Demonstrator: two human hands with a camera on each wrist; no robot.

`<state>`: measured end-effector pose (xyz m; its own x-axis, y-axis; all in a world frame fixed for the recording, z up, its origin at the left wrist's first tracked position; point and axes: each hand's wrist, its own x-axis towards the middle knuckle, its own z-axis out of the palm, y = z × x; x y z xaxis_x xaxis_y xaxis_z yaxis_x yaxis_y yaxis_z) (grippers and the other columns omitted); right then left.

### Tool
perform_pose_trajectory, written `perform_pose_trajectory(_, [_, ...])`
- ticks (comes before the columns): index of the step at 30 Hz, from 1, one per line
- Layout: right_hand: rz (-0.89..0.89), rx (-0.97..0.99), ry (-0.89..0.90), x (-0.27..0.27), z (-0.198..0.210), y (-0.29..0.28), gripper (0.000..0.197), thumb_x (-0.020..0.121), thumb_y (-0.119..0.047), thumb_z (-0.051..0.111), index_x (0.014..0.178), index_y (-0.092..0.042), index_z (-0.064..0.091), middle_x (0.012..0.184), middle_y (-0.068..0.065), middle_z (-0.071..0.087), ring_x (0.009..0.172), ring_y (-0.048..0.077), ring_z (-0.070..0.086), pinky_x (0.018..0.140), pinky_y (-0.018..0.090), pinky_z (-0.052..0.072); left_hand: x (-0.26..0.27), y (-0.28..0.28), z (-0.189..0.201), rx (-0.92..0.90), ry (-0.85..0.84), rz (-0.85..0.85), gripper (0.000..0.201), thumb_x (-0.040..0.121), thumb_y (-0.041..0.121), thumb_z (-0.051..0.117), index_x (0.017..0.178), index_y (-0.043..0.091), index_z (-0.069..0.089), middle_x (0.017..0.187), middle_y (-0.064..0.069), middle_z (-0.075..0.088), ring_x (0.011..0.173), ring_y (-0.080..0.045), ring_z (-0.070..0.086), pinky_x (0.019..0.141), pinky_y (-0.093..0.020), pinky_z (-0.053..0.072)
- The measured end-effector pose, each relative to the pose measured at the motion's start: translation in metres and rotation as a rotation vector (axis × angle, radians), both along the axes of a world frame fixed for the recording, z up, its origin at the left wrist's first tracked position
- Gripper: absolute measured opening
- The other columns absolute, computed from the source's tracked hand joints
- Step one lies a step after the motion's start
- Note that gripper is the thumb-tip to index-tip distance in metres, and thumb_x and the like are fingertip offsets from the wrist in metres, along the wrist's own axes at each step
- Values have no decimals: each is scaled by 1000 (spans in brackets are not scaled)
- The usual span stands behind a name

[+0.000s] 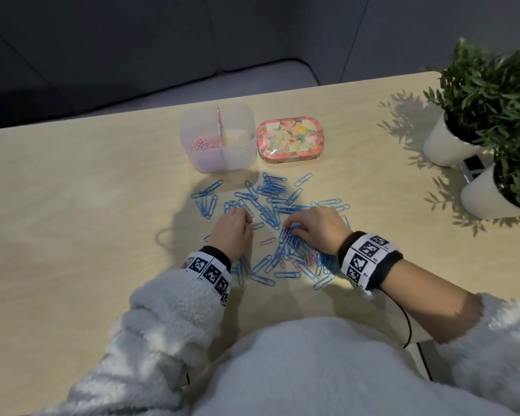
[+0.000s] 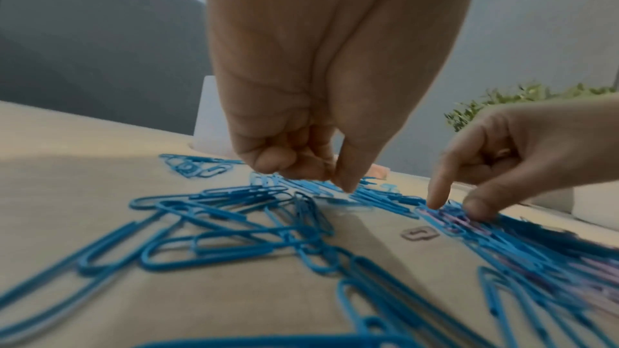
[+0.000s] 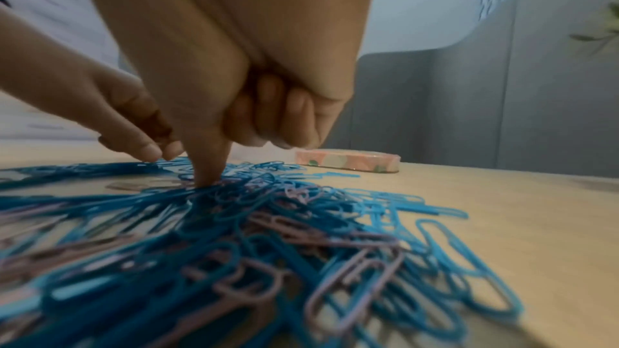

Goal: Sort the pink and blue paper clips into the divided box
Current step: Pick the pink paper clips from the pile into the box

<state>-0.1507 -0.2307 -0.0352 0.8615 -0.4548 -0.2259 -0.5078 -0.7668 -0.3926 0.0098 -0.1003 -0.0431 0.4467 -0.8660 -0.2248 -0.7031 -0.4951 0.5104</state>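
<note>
Both hands low over paper clips (image 1: 270, 202), left hand (image 1: 233, 232) curled, grip unclear, right hand (image 1: 315, 228) forefinger pressing pile, grasping nothing.

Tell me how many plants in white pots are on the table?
2. One white pot stands at the table's far right, behind the other. The second white pot is nearer, at the right edge, partly cut off. More could be hidden outside the picture.

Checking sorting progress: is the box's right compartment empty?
Empty, apparently: the divided box shows pink clips left of its divider only.
</note>
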Motion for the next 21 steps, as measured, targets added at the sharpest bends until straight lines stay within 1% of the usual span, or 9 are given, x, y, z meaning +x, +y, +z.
perform_pose_trajectory(2, [7, -19, -11, -1, -2, -5, 18, 89, -24, 55, 102, -26, 68, 96, 1, 72, 97, 25, 63, 76, 31, 43, -5, 1, 0, -15, -16, -52, 16, 93, 9, 42, 98, 2, 56, 102, -14, 56, 93, -28, 51, 76, -27, 34])
perform_pose_trajectory(5, [3, -38, 25, -4, 0, -12, 17, 90, -25, 52, 100, -25, 65, 96, 4, 72, 97, 29, 63, 77, 35, 44, -17, 0, -1, 28, 43, -164, 22, 95, 13, 39, 100, 2, 57, 104, -15, 55, 98, -28, 51, 82, -31, 38])
perform_pose_trajectory(7, [-71, -60, 15, -6, 3, -16, 19, 91, -25, 49, 103, -25, 64, 97, 7, 72, 97, 30, 63, 76, 35, 44, -23, -1, -3, 37, 29, -186, 19, 93, 14, 44, 99, 2, 57, 102, -14, 56, 97, -27, 51, 81, -29, 37])
perform_pose_trajectory(9, [-159, -76, -3, -8, 7, -20, 24, 91, -23, 48, 108, -27, 63, 100, 9, 71, 99, 31, 63, 76, 35, 44, -26, -2, -6, 40, -5, -199, 15, 90, 9, 47, 95, 1, 58, 101, -15, 56, 96, -28, 52, 81, -30, 38])
perform_pose_trajectory(12, [-101, -40, -27, -9, 11, -14, 27, 90, -20, 51, 111, -27, 66, 100, 6, 72, 100, 29, 63, 77, 32, 43, -26, -3, -7, 66, 16, -193, 14, 88, 5, 44, 91, 0, 57, 98, -17, 56, 94, -31, 51, 83, -36, 41])
perform_pose_trajectory(14, [-3, -3, 10, -6, 12, -4, 23, 89, -28, 55, 109, -28, 67, 101, 1, 72, 102, 25, 62, 77, 30, 41, -24, -4, -2, 64, 83, -149, 15, 87, 5, 42, 90, -1, 56, 96, -17, 58, 91, -31, 53, 81, -38, 44])
perform_pose_trajectory(16, [58, -2, 87, 0, 11, 2, 25, 88, -35, 56, 110, -28, 65, 107, -1, 69, 106, 22, 59, 79, 30, 40, -20, -5, 3, 48, 173, -83, 14, 89, 6, 42, 91, 0, 55, 94, -15, 62, 87, -28, 56, 77, -39, 46])
perform_pose_trajectory(19, [97, -42, 148, 6, 9, 4, 25, 90, -37, 53, 109, -25, 64, 109, -1, 67, 107, 21, 57, 78, 31, 38, -12, -8, 11, 65, 318, -20, 16, 94, 12, 44, 103, 3, 54, 95, -7, 58, 86, -20, 51, 72, -29, 42])
perform_pose_trajectory(21, [107, -59, 151, 6, 8, 5, 22, 91, -34, 51, 105, -23, 64, 106, 0, 67, 104, 22, 58, 77, 31, 39, -9, -12, 13, 102, 460, 33, 20, 94, 14, 45, 111, 6, 53, 94, -4, 54, 84, -17, 50, 67, -26, 40])
